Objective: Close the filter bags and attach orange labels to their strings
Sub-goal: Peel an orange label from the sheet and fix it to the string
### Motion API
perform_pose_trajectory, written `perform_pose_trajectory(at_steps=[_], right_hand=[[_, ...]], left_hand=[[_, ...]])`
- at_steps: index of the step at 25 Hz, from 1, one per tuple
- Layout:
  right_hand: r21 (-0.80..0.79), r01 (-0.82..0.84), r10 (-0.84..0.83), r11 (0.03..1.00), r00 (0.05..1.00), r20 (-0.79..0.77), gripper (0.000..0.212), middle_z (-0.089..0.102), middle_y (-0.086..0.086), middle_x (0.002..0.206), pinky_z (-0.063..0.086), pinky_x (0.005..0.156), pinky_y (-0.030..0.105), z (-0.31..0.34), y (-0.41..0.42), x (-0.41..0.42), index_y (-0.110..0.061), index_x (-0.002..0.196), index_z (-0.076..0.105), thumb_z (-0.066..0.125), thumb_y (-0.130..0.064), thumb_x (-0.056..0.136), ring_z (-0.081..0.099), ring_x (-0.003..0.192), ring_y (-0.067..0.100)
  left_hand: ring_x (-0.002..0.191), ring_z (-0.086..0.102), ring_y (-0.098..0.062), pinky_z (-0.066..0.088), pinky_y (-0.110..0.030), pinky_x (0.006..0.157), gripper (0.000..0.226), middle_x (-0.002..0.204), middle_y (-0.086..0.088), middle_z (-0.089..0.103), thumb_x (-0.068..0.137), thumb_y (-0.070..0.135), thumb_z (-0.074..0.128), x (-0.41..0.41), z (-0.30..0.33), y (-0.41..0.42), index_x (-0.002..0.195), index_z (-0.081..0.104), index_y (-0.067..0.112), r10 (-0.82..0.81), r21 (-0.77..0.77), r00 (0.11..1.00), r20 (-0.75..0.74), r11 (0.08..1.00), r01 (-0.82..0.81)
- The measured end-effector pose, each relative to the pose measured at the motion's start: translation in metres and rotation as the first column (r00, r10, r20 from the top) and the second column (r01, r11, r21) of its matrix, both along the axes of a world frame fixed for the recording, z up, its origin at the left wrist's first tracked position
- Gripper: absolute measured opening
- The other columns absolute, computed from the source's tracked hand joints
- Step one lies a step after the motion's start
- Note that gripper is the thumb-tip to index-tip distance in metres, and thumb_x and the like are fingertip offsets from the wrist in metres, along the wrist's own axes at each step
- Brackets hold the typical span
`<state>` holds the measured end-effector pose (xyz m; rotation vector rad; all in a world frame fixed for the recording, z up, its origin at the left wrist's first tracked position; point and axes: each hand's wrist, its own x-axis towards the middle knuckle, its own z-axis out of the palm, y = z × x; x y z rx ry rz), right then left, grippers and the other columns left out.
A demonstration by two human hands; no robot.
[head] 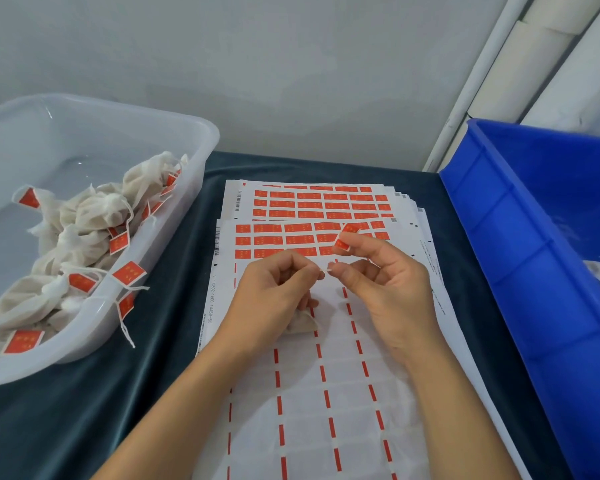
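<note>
Centrally, at mid-frame, both bare hands work above the top white label sheet (326, 393), which lies on a stack of similar sheets on a dark teal cloth-covered table (163, 306).

The left hand (274, 296) has its fingers curled: thumb and forefinger pinch the thin white string (323, 270) near its end, and the lower fingers hold a small off-white filter bag (302, 323) against the palm. The bag hangs just below the hand and touches the sheet.

The right hand (385, 285) pinches the same string end between thumb and a finger, directly beside the left fingertips. A peeled orange rectangular label (343, 239) sticks to the raised fingertips of this hand, above the string.

The top sheet carries three rows of unpeeled orange labels at its upper edge; below them only orange dashes remain on the backing. The sheet behind it, toward the upper centre, shows full rows of orange labels.

At the left of the frame, a translucent white plastic tub (187, 140) holds a heap of closed filter bags with orange labels on their strings; one string hangs over the tub rim. At the right of the frame stands a blue plastic crate (520, 237); a little white material shows inside it.
</note>
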<state>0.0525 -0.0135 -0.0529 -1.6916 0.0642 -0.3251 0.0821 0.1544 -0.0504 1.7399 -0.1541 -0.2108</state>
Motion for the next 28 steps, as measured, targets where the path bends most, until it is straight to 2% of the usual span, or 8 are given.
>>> perform_pose_trajectory(at_steps=[3, 8, 11, 15, 17, 21, 24, 28], right_hand=[[-0.044, 0.015, -0.015, 0.999, 1.000, -0.005, 0.031, 0.070, -0.033, 0.111, 0.049, 0.067, 0.002, 0.002, -0.005, 0.000, -0.044, 0.112, 0.073, 0.082, -0.029, 0.087, 0.069, 0.099, -0.005], [-0.126, 0.053, -0.054, 0.991, 0.999, 0.000, 0.030, 0.065, -0.043, 0.112, 0.046, 0.068, -0.001, 0.002, -0.011, 0.001, -0.048, 0.110, 0.071, 0.081, -0.032, 0.087, 0.065, 0.101, -0.014], [-0.120, 0.089, -0.085, 0.989, 0.995, 0.044, 0.023, 0.069, -0.036, 0.114, 0.049, 0.072, 0.001, 0.002, -0.011, -0.001, -0.049, 0.111, 0.072, 0.077, -0.041, 0.090, 0.066, 0.105, -0.010], [0.041, 0.198, -0.201, 0.979, 0.975, 0.093, 0.020, 0.076, -0.020, 0.104, 0.058, 0.072, 0.012, 0.008, -0.008, -0.007, -0.046, 0.105, 0.076, 0.066, -0.057, 0.092, 0.074, 0.095, 0.006], [0.051, 0.199, -0.203, 0.979, 0.975, 0.093, 0.014, 0.077, -0.015, 0.100, 0.061, 0.073, 0.018, 0.008, -0.007, -0.007, -0.043, 0.106, 0.075, 0.068, -0.046, 0.094, 0.075, 0.088, 0.012], [0.097, 0.017, -0.018, 0.995, 1.000, 0.007, 0.028, 0.077, -0.004, 0.095, 0.061, 0.072, 0.023, 0.006, -0.002, -0.007, -0.038, 0.121, 0.070, 0.069, -0.021, 0.099, 0.075, 0.085, 0.021], [0.046, -0.053, 0.055, 0.998, 0.998, -0.027, 0.020, 0.077, -0.002, 0.088, 0.060, 0.069, 0.023, 0.004, 0.002, -0.007, -0.031, 0.111, 0.075, 0.069, -0.017, 0.098, 0.075, 0.082, 0.019], [0.011, -0.047, 0.047, 0.999, 0.997, -0.058, 0.013, 0.077, -0.005, 0.087, 0.060, 0.067, 0.022, 0.001, 0.006, -0.005, -0.029, 0.102, 0.075, 0.070, -0.018, 0.098, 0.074, 0.077, 0.018]], left_hand=[[0.077, 0.076, -0.008, 0.061, -0.018, 0.067, 0.018, 0.070, 0.019, 0.071, 0.102, 0.028, 0.064, 0.001, 0.000, 0.001, 0.088, 0.074, 0.025, 0.029, -0.006, 0.999, -0.015, 1.000, -0.029], [0.077, 0.075, -0.006, 0.057, -0.014, 0.063, 0.017, 0.071, 0.023, 0.070, 0.103, 0.029, 0.063, 0.000, 0.001, 0.000, 0.090, 0.073, 0.026, 0.021, -0.004, 1.000, -0.017, 1.000, -0.021], [0.078, 0.075, -0.005, 0.057, -0.013, 0.063, 0.017, 0.070, 0.025, 0.069, 0.103, 0.029, 0.062, 0.000, 0.002, 0.000, 0.090, 0.073, 0.026, 0.011, -0.004, 1.000, -0.015, 1.000, -0.011], [0.079, 0.074, -0.005, 0.056, -0.013, 0.062, 0.019, 0.070, 0.026, 0.069, 0.104, 0.028, 0.061, 0.001, 0.002, 0.000, 0.089, 0.073, 0.027, 0.004, -0.014, 1.000, -0.030, 1.000, -0.004], [0.079, 0.074, -0.005, 0.056, -0.012, 0.062, 0.019, 0.071, 0.026, 0.070, 0.104, 0.028, 0.061, 0.001, 0.001, 0.000, 0.089, 0.073, 0.027, -0.005, -0.014, 1.000, -0.025, 1.000, 0.004], [0.077, 0.073, -0.004, 0.055, -0.011, 0.062, 0.019, 0.072, 0.027, 0.069, 0.104, 0.028, 0.060, 0.001, 0.000, 0.000, 0.090, 0.073, 0.028, -0.020, -0.006, 1.000, 0.005, 1.000, 0.020], [0.076, 0.072, -0.005, 0.054, -0.010, 0.064, 0.019, 0.073, 0.025, 0.070, 0.104, 0.027, 0.061, 0.000, 0.000, 0.001, 0.089, 0.074, 0.028, -0.034, -0.015, 0.999, 0.036, 0.999, 0.034], [0.076, 0.071, -0.004, 0.054, -0.011, 0.066, 0.020, 0.072, 0.023, 0.069, 0.104, 0.027, 0.061, 0.000, 0.000, 0.001, 0.088, 0.073, 0.028, -0.045, -0.026, 0.998, 0.050, 0.999, 0.047]])
